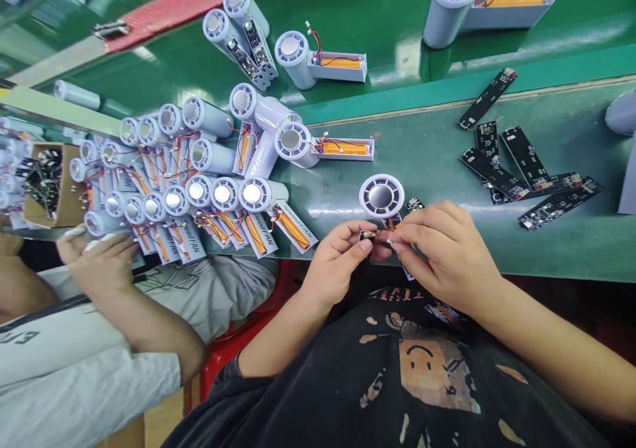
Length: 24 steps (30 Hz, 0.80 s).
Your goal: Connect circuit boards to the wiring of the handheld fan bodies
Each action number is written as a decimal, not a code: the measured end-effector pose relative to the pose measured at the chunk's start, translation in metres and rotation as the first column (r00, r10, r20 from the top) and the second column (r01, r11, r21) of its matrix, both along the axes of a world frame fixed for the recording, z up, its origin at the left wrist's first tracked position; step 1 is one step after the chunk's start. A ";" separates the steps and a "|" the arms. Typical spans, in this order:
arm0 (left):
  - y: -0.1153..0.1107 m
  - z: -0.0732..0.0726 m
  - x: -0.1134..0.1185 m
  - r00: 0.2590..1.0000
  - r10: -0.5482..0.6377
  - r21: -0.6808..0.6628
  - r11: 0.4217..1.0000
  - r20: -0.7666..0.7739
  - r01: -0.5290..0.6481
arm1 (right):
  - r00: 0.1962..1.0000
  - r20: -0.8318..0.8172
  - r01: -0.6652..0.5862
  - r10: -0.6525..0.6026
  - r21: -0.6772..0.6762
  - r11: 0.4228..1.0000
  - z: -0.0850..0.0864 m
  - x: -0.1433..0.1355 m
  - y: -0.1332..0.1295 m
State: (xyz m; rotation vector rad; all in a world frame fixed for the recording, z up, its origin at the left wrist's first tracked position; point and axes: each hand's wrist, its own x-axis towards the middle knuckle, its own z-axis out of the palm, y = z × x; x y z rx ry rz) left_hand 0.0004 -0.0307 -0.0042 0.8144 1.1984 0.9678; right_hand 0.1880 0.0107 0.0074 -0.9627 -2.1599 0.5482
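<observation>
"Since the parts are tiny, quick one: what's in your fingers?"

"My left hand has thumb and fingers clamped on one end of a black circuit board. My right hand has its fingertips together on what looks like a white connector."

"Location?"

"Near edge of the green workbench, just this side of an upright lilac fan housing. Thin red wires show between my hands; can't tell where they end, knuckles in the way."

"Handling?"

"Board should be light and stiff, soldered bits probably fragile: take it by the long edges. Connector I'd call near weightless and slippery: pinch the plastic body, don't tug the soft wires."

"Neighbours?"

"More loose boards overlapping to my right; fan units with orange cells crowded to my left."
</observation>
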 end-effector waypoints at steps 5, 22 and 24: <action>0.001 0.007 -0.001 0.976 0.019 0.163 0.986 -0.215 0.016 | 0.998 0.062 0.021 -0.023 0.031 0.999 0.002 -0.006 -0.002; 0.008 0.025 -0.001 0.725 0.004 0.362 0.868 -0.689 0.340 | 0.982 0.176 0.051 -0.067 0.095 0.994 0.010 -0.009 -0.002; 0.007 0.027 -0.001 0.701 -0.001 0.355 0.862 -0.713 0.362 | 0.985 0.164 0.051 -0.060 0.061 0.997 0.009 -0.007 0.000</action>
